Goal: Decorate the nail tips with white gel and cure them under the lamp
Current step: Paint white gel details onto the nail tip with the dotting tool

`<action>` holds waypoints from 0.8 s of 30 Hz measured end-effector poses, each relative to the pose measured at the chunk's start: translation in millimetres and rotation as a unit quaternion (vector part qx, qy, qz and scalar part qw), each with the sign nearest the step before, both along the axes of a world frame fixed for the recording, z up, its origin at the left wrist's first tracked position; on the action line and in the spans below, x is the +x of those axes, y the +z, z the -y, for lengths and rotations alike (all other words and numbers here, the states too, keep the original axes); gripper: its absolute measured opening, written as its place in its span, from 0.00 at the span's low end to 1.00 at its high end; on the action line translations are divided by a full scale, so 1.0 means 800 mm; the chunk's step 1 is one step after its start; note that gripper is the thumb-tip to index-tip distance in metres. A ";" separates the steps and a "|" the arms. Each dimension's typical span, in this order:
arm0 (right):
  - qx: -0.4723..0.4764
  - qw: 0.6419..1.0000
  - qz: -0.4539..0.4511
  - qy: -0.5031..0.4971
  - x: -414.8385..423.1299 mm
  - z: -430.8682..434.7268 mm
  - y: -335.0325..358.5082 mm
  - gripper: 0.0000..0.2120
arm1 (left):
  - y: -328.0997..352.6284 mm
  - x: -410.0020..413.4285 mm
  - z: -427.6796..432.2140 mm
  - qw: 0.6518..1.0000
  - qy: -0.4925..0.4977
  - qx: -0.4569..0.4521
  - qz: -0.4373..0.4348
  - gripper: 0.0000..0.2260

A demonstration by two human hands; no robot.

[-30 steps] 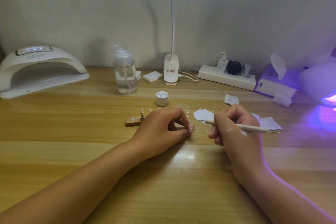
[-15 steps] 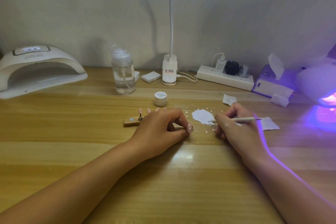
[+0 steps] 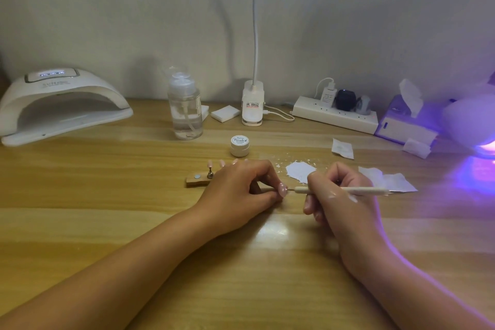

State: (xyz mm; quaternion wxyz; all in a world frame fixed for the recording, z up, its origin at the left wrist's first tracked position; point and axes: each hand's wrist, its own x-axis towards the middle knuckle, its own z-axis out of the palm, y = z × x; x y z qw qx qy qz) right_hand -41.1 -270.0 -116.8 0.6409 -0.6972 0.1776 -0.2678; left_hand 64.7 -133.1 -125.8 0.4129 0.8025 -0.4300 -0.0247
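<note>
Resting on the wooden table (image 3: 107,195) in the head view, the person's left hand (image 3: 238,193) pinches the stem of a pink nail tip (image 3: 282,190) between thumb and curled fingers. The right hand (image 3: 340,201) grips a slim white pen tool (image 3: 356,190) in curled fingers, its fine metal point just at the nail tip. A smear of white gel (image 3: 300,171) lies on the table just behind both hands, with a small lidded gel jar (image 3: 239,145) beyond it. More pink tips stand on a wooden holder (image 3: 197,179) behind the left hand. The white curing lamp (image 3: 61,104) sits far left, and a second lamp (image 3: 479,128) glows purple at the right edge
</note>
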 end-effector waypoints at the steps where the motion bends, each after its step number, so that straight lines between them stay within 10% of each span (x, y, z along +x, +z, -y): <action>1: -0.002 1.000 -0.001 0.000 0.001 0.001 0.000 0.14 | 0.000 0.000 0.000 1.000 0.002 0.000 0.001 0.09; 24: -0.009 1.000 -0.010 0.006 0.003 0.000 -0.002 0.08 | -0.001 0.001 0.000 1.000 0.000 0.000 0.013 0.06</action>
